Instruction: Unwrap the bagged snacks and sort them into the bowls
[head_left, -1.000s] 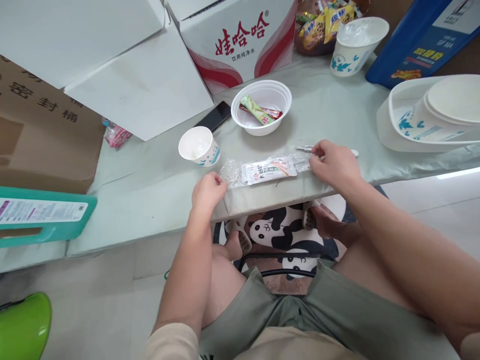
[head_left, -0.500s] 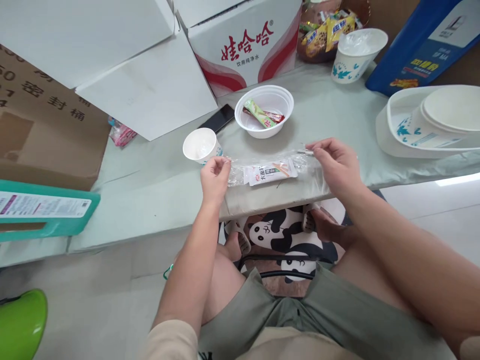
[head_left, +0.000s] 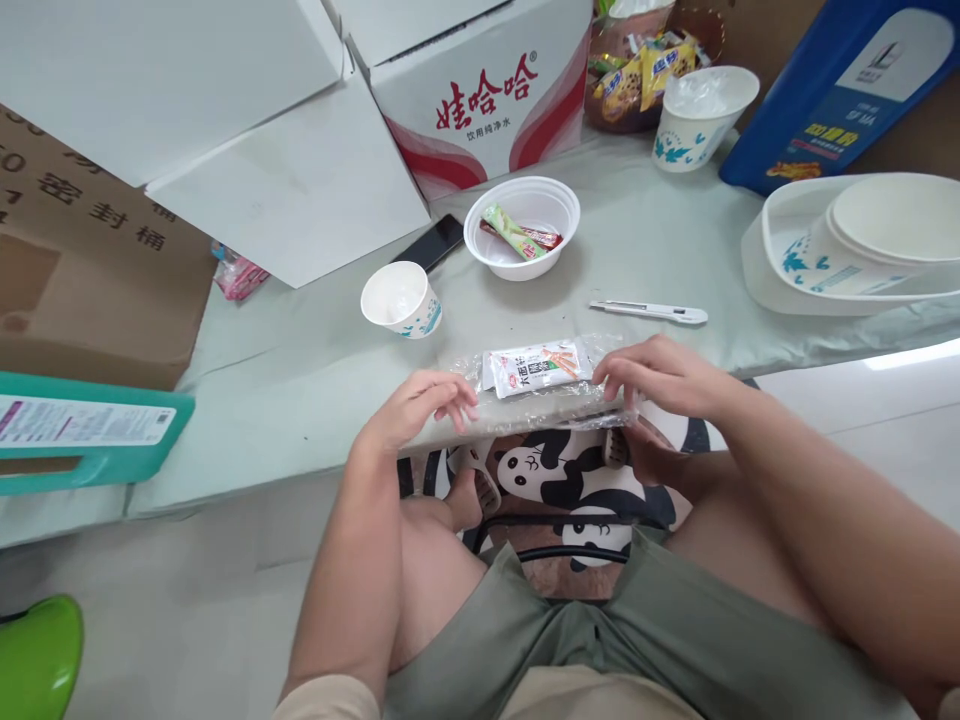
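- My L hand: fingers loosely curled, tips apart, nothing visible in the grip; it's beside the L end of the film, contact unclear.
- My R hand: fingers bent over the film's R end. Thumb side's hidden under the palm, so can't tell if I'm pinching anything.
- Snack pkt: flat, oblong, glossy white w/ dark Chinese print & an orange stick pic; lies betw. my hands nr the table's front edge, on the film.
- Clear plastic film: thin, crinkly, shiny; spreads out past both ends of the pkt. Its R part is partly behind my R fingers; exact outline's hard to make out.
- Box cutter: slim, white handle, metal tip pointing L, lying just beyond my R hand.
- Paper cup: white w/ blue leaf print, slightly tapered, beyond my L hand; whatever's inside is too pale to ID.
- Plastic bowl: round, white, ridged rim; holds a green stick wrapper crossing over a red one, which is partly hidden.
- Phone: flat, black, slab-like, partly behind the cup & carton flap.
- Tablecloth: pale grey-green, smooth w/ soft creases.
- Blue jug: hard-sided, cut off up top.
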